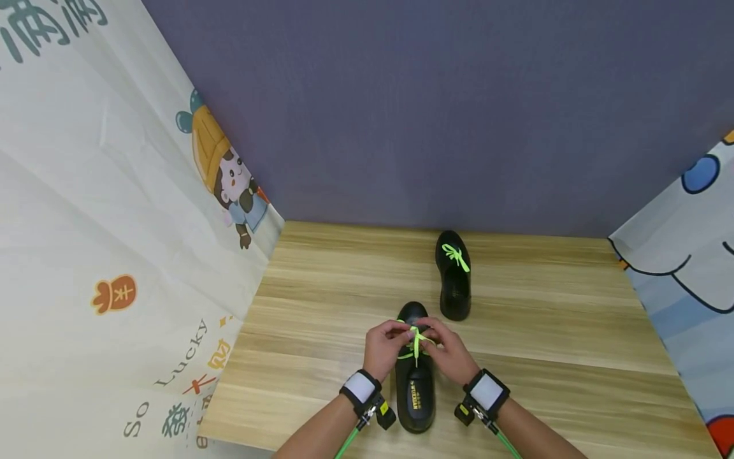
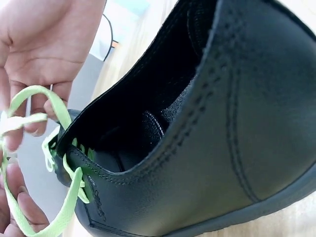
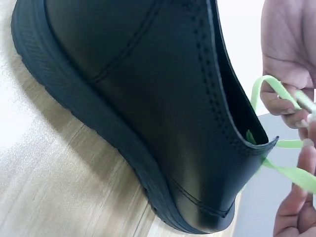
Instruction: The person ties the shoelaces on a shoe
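A black leather shoe (image 1: pixel 415 417) lies on the wooden table with its toe pointing away from me and its opening facing up. Over its tongue, my left hand (image 1: pixel 383 349) and right hand (image 1: pixel 453 357) meet, each pinching the neon green shoelace (image 2: pixel 63 217) between thumb and fingers. The lace makes a loop between the hands, and one loose end hangs down toward the insole. In the right wrist view the lace (image 3: pixel 298 177) runs from the shoe's top edge to the fingertips. The hands hide part of the eyelets.
A second black shoe (image 1: pixel 455 296) stands farther back, slightly right, its green lace (image 1: pixel 455 256) tied in a bow. Behind the table (image 1: pixel 545 306) rises a dark grey-blue panel (image 1: pixel 430 115). Printed white cloths hang at the left (image 1: pixel 115 210) and right (image 1: pixel 671 287).
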A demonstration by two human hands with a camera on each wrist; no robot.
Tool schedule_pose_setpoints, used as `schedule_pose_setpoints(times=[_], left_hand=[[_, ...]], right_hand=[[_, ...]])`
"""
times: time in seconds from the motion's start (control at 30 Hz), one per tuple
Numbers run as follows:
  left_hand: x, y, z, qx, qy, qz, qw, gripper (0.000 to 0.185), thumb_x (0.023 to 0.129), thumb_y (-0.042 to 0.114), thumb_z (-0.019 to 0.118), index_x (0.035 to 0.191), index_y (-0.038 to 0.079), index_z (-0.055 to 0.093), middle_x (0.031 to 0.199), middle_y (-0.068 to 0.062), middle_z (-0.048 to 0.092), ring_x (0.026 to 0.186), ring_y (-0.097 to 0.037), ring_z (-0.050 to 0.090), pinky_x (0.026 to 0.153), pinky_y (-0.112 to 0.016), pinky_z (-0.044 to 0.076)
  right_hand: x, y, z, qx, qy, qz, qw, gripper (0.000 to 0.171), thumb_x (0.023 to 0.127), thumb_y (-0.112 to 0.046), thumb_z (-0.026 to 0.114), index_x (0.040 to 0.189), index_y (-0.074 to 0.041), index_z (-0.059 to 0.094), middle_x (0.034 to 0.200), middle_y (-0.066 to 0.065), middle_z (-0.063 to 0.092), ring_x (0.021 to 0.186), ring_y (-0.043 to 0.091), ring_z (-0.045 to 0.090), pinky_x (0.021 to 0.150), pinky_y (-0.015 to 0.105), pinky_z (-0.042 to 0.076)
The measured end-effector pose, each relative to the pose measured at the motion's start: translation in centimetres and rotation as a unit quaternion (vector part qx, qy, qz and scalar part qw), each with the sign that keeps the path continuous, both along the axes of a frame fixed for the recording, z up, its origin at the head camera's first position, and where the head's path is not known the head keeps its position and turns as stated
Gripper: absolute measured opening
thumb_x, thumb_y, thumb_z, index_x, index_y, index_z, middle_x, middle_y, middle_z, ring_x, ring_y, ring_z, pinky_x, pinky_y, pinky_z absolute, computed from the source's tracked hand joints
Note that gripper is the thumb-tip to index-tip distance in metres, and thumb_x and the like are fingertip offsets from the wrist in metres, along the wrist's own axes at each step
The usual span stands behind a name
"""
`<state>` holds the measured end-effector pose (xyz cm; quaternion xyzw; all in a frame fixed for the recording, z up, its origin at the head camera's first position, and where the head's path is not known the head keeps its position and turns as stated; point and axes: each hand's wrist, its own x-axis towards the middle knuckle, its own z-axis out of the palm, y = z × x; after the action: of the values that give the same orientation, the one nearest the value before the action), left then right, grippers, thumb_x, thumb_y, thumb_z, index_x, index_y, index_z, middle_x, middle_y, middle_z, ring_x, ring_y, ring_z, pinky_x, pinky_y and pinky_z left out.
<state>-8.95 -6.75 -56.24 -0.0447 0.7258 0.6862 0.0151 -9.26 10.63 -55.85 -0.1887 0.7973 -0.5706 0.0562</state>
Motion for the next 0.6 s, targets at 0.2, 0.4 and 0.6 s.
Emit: schedule_pose_setpoints(times=[0.2, 0.4, 0.6], left_hand=[[0.2, 0.1, -0.2, -0.001, 0.018, -0.005, 0.9998, 0.009, 0.088, 0.003, 0.075, 0.097, 0.0, 0.076, 0.09, -0.01, 0.075, 0.076, -0.01, 0.068, 0.067, -0.025, 0.056], [0.3, 0.1, -0.2, -0.011, 0.007, -0.008, 0.9999, 0.009, 0.088, 0.005, 0.076, 0.096, 0.001, 0.077, 0.091, -0.007, 0.075, 0.078, -0.011, 0.069, 0.067, -0.023, 0.056], [0.6, -0.5, -0.7, -0.026, 0.009, -0.001, 0.9996, 0.013, 0.088, 0.011, 0.077, 0.097, 0.002, 0.078, 0.093, -0.009, 0.076, 0.082, -0.015, 0.072, 0.072, -0.024, 0.057]], right_hand=[[0.5, -0.2, 0.2, 0.023, 0.143, -0.001, 0.989, 0.034, 0.077, 0.019, 0.074, 0.104, 0.0, 0.072, 0.101, 0.013, 0.072, 0.087, 0.028, 0.065, 0.072, 0.041, 0.052], [1.3, -0.6, 2.6, 0.01, 0.153, -0.017, 0.988, 0.019, 0.078, 0.013, 0.076, 0.094, 0.002, 0.072, 0.09, 0.014, 0.071, 0.081, 0.024, 0.065, 0.069, 0.037, 0.053], [1.3, -0.1, 2.0, -0.015, 0.148, -0.055, 0.987, 0.015, 0.083, 0.015, 0.07, 0.09, 0.002, 0.067, 0.092, 0.018, 0.065, 0.087, 0.025, 0.06, 0.068, 0.027, 0.049]])
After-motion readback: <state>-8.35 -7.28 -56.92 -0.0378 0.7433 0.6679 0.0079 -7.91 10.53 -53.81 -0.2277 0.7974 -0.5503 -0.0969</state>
